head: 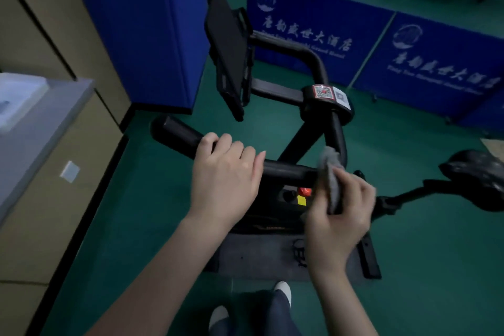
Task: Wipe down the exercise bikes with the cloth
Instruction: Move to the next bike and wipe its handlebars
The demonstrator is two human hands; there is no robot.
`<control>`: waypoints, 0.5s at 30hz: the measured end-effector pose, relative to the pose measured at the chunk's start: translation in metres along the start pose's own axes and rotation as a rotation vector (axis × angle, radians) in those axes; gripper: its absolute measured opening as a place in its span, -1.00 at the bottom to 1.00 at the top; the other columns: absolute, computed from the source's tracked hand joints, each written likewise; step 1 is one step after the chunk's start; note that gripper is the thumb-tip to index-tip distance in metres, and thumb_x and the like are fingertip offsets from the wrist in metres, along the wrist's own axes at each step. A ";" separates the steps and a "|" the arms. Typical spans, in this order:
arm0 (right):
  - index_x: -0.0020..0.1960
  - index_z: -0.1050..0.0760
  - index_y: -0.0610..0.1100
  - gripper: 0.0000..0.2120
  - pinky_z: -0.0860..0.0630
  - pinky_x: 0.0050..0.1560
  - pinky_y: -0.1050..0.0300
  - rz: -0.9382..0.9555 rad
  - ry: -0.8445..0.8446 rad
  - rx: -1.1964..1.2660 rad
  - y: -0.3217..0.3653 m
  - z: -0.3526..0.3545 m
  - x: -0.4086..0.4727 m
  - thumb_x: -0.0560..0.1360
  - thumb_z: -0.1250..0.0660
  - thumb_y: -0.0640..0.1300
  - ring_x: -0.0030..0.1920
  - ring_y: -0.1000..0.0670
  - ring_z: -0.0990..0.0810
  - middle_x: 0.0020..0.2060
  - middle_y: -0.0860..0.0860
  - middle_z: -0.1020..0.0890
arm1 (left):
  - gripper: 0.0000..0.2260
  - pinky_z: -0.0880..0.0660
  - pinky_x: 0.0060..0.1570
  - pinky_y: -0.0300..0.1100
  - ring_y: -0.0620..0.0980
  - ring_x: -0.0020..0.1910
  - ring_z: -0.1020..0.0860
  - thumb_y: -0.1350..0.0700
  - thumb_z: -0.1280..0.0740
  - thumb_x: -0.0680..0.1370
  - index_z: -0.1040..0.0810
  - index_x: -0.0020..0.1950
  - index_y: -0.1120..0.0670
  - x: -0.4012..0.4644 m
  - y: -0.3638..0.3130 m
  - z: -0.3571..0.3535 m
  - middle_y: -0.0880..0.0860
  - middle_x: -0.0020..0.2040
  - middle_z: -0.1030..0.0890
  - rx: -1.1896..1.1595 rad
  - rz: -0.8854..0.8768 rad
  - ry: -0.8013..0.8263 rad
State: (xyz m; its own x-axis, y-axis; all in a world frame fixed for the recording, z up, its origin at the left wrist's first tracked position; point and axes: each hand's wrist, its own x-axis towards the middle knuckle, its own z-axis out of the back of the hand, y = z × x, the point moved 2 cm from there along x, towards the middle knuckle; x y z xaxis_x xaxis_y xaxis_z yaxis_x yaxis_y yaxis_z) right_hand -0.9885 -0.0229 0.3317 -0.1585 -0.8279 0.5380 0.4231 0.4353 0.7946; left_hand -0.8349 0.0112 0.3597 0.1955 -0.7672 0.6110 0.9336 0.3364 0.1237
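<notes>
Fuzzy grey cloth (330,172) (matt black handlebar (289,172))

Dim light falls on a green floor (409,226). Blue partition panels (436,68) with white lettering stand behind, beige cabinets (41,213) and a grey counter (54,117) line the left.

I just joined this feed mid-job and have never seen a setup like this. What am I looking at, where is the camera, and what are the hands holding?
There is no robot: a person wears one camera on the head, looking down. Below is a black exercise bike on a green floor. The left hand rests on the near handlebar. The right hand grips a grey cloth pressed against the same bar further along. The saddle is on the right, a dark screen behind, blue barriers beyond.
</notes>
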 end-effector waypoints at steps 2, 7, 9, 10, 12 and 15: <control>0.06 -0.53 -0.33 -0.84 -0.33 0.10 0.46 -0.067 -0.100 -0.005 -0.004 -0.002 -0.005 0.48 -0.33 -0.32 0.03 0.32 -0.42 -0.04 -0.21 -0.49 | -0.58 -0.31 0.08 -0.02 0.07 -0.22 -0.51 0.01 -0.07 0.66 -0.58 -0.27 0.08 0.000 0.000 -0.001 0.02 -0.36 -0.58 -0.004 -0.009 0.011; 0.03 -0.46 -0.12 -0.85 -0.41 0.08 0.28 -0.135 -0.005 0.171 0.021 -0.035 -0.052 0.49 -0.28 -0.29 0.00 0.08 -0.50 -0.06 -0.04 -0.51 | -0.59 -0.28 0.08 -0.03 0.08 -0.20 -0.50 0.01 -0.05 0.66 -0.56 -0.25 0.08 0.002 0.002 0.004 0.03 -0.35 -0.57 -0.009 -0.035 0.058; 0.02 -0.44 0.01 -0.82 -0.44 0.07 0.28 -0.284 0.025 0.264 0.024 -0.035 -0.065 0.49 -0.29 -0.24 0.01 0.07 -0.54 -0.03 0.00 -0.54 | -0.59 -0.26 0.10 -0.02 0.09 -0.16 -0.51 0.01 -0.03 0.67 -0.59 -0.19 0.09 0.001 0.004 0.007 0.02 -0.30 -0.60 -0.040 -0.062 0.113; 0.03 -0.45 0.00 -0.85 -0.46 0.06 0.26 -0.387 0.007 0.300 0.022 -0.033 -0.068 0.51 -0.29 -0.20 0.01 0.06 -0.56 -0.03 -0.01 -0.56 | -0.60 -0.26 0.12 -0.02 0.09 -0.14 -0.52 0.01 -0.03 0.66 -0.60 -0.14 0.09 -0.001 0.006 0.008 0.02 -0.26 -0.61 -0.073 -0.077 0.130; 0.05 -0.47 -0.05 -0.90 -0.50 0.02 0.26 -0.608 -0.041 0.361 0.015 -0.027 -0.070 0.56 -0.29 -0.19 -0.02 0.10 -0.58 -0.03 -0.03 -0.60 | -0.63 -0.26 0.16 -0.02 0.09 -0.10 -0.54 0.01 -0.06 0.64 -0.62 -0.04 0.11 -0.003 0.011 0.010 0.02 -0.20 -0.64 -0.141 -0.109 0.149; 0.04 -0.49 -0.06 -0.92 -0.52 0.00 0.20 -0.839 -0.070 0.434 0.008 -0.028 -0.071 0.57 -0.27 -0.20 -0.07 0.11 -0.61 -0.07 -0.02 -0.64 | -0.67 -0.26 0.20 -0.02 0.09 -0.09 -0.56 0.02 -0.09 0.60 -0.61 0.03 0.13 -0.004 0.017 0.014 0.03 -0.15 -0.65 -0.183 -0.160 0.167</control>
State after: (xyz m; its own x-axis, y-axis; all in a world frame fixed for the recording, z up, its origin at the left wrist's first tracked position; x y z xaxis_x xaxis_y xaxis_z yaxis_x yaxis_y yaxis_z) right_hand -0.9487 0.0294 0.2922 -0.3192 -0.9134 -0.2526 -0.2201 -0.1878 0.9572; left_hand -0.8236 0.0274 0.3704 0.0742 -0.8869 0.4560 0.9922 0.1115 0.0553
